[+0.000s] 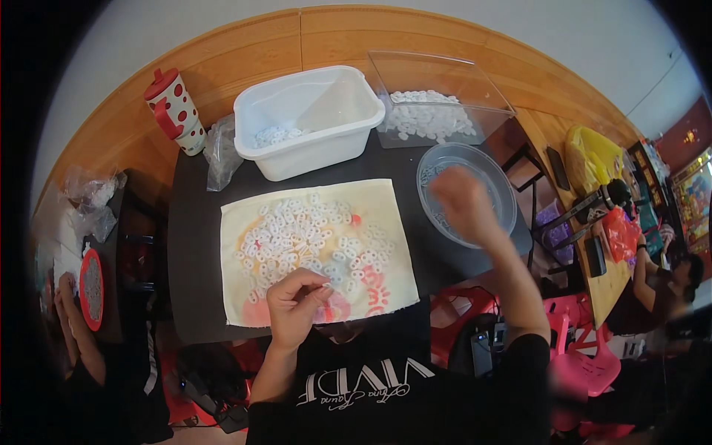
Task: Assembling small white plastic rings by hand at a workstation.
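Observation:
My left hand [295,305] is closed in a pinch near the front edge of a pale yellow printed cloth [393,215]. A small white plastic piece [326,285] shows at its fingertips. Spread over the cloth is a pile of small white plastic pieces with holes [285,230], some lying singly at the right. My right hand [463,202] is over the round clear tub [504,200], which holds small grey, metallic-looking bits [432,196]. That hand is blurred and its fingers are hidden, so I cannot see whether it grips anything.
Behind the cloth stand a white basin [311,152] with some white pieces and a clear tilted box [475,81] with white discs. A crumpled plastic bag [221,152] and a spotted tumbler [176,111] are at the far left. Other people work at both sides.

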Motion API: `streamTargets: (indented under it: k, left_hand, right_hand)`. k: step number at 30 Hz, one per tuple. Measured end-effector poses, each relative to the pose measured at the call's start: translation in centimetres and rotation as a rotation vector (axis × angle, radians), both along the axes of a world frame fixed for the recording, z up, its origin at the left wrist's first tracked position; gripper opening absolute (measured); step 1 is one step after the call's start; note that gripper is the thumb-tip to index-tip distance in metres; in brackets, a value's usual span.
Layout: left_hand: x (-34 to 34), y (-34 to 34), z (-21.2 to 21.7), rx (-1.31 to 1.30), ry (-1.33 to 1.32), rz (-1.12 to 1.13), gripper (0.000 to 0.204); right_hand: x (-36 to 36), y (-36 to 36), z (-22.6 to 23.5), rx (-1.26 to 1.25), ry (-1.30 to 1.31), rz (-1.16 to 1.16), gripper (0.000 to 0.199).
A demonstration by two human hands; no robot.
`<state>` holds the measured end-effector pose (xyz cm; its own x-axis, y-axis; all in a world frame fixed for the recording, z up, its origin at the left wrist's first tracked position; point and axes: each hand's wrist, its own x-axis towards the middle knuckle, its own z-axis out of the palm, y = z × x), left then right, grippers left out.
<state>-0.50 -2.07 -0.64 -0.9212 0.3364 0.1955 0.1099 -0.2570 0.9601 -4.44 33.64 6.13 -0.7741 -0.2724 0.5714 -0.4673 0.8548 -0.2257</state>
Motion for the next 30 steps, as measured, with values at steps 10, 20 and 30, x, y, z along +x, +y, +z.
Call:
streamTargets:
  k: [10,20,30]
  left_hand:
    - [0.6,1.3,0.1,-0.037,-0.007,-0.001,0.020]
    - [0.8,1.4,-0.4,-0.022,-0.106,0.071,0.019]
    - [0.7,1.0,-1.2,0.046,-0.099,0.080,0.022]
  right_hand:
    - [-3.0,8.5,-4.4,0.096,-0.269,-0.325,0.019]
    - [-4.0,7.3,-4.4,0.462,-0.179,-0.305,0.013]
    - [-1.9,6.5,-3.0,-0.205,-0.327,-0.366,0.011]
